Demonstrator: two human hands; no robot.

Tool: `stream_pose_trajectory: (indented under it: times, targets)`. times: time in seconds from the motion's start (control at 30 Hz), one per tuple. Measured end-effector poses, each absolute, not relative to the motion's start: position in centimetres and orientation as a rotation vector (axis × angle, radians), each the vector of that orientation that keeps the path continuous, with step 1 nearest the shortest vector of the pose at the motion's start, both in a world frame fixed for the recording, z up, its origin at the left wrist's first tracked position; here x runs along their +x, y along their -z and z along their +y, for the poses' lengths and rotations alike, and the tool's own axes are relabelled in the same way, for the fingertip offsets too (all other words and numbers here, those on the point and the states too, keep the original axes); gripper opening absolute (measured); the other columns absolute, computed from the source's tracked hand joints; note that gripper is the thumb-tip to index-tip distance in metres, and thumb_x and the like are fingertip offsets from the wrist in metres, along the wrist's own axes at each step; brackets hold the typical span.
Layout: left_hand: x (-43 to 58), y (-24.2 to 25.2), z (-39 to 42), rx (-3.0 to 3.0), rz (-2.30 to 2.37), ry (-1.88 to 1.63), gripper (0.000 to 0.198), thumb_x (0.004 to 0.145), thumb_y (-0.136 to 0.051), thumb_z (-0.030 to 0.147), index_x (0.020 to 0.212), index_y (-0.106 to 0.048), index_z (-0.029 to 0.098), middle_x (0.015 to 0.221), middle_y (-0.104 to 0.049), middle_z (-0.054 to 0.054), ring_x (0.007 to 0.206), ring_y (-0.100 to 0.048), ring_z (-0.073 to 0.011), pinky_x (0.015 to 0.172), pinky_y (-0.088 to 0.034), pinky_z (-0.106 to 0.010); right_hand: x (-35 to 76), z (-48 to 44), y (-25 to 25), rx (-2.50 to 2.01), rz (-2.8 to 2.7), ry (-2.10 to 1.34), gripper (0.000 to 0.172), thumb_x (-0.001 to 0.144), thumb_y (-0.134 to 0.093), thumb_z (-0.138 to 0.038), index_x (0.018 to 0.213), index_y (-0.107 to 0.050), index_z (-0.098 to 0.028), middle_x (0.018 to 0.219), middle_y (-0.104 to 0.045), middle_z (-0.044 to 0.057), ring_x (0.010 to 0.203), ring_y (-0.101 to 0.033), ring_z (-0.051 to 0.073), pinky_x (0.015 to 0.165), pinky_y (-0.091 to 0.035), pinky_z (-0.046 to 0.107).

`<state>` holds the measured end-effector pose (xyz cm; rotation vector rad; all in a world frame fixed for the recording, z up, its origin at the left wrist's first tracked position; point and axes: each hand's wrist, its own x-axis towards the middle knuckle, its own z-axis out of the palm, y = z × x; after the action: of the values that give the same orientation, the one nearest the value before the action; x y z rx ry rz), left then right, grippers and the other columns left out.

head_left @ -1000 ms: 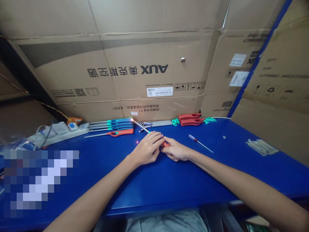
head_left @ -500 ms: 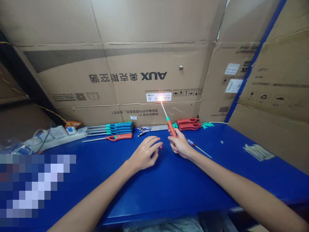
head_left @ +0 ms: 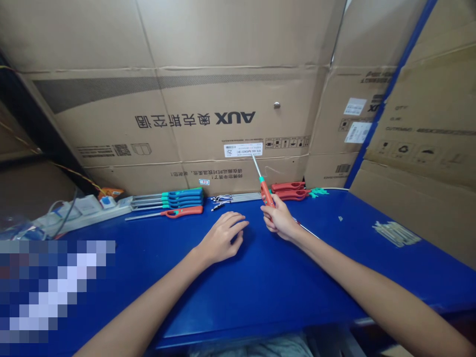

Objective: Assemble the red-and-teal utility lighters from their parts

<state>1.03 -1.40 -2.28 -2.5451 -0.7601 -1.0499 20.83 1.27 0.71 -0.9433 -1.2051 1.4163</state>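
Observation:
My right hand (head_left: 279, 216) grips a red long-necked lighter (head_left: 267, 192) by its handle, its metal tube tilted up and to the left with no flame showing at the tip. Resting over the blue table, my left hand (head_left: 224, 237) holds nothing; its fingers are loosely bent and apart. Beyond it lie a stack of blue lighters (head_left: 186, 198) and one red lighter (head_left: 184, 212) in front of them. More red lighters (head_left: 290, 194) lie behind my right hand, next to several metal tubes (head_left: 243, 197). A thin screwdriver (head_left: 307, 229) is partly covered by my right forearm.
Cardboard panels (head_left: 193, 94) wall the back and right of the blue table (head_left: 238, 302). At the left is a white power strip (head_left: 82, 218) with plugs. Several pale sticks (head_left: 397, 234) lie at the right, with small green parts (head_left: 319, 192) near the back.
The glow at the lighter's tip has gone out, and so has the red spot by my left hand. My right hand has shifted slightly; the left keeps its pose.

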Motion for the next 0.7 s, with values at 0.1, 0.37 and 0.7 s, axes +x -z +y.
stream_pose_trajectory:
  times: [0.1, 0.37, 0.7]
  targets:
    - [1.1, 2.3, -1.4, -2.555, -0.764, 1.040, 0.031, 0.085, -0.050, 0.011, 0.113, -0.063, 0.015, 0.110, -0.068, -0.012, 0.108, -0.061, -0.0246, 0.096, -0.052, -0.046, 20.8, 1.3, -0.8, -0.947, -1.204, -1.403, 0.036, 0.066, -0.060, -0.027, 0.094, -0.037, -0.027, 0.043, -0.031, -0.017, 0.026, -0.025, 0.005, 0.027, -0.015, 0.012]
    - [1.0, 2.1, -1.5, -2.531, -0.837, 1.066, 0.041, 0.084, -0.049, 0.009, 0.124, -0.053, 0.015, 0.115, -0.063, -0.014, 0.111, -0.056, -0.0255, 0.096, -0.051, -0.046, 21.4, 1.8, 0.4, -1.008, -1.636, -1.304, 0.048, 0.072, -0.060, -0.028, 0.118, -0.046, -0.024, 0.045, -0.041, -0.014, 0.029, -0.033, 0.008, 0.030, -0.026, 0.018]
    - [0.4, 1.6, -1.0, -2.486, -0.809, 0.886, 0.012, 0.092, -0.052, 0.018, 0.102, -0.058, 0.018, 0.095, -0.066, -0.007, 0.093, -0.058, -0.0228, 0.090, -0.047, -0.045, 21.5, 0.9, 2.1, -0.869, -2.284, -0.727, 0.049, 0.075, -0.060, -0.018, 0.123, -0.062, -0.023, 0.113, -0.070, 0.004, 0.096, -0.066, 0.022, 0.090, -0.048, 0.036]
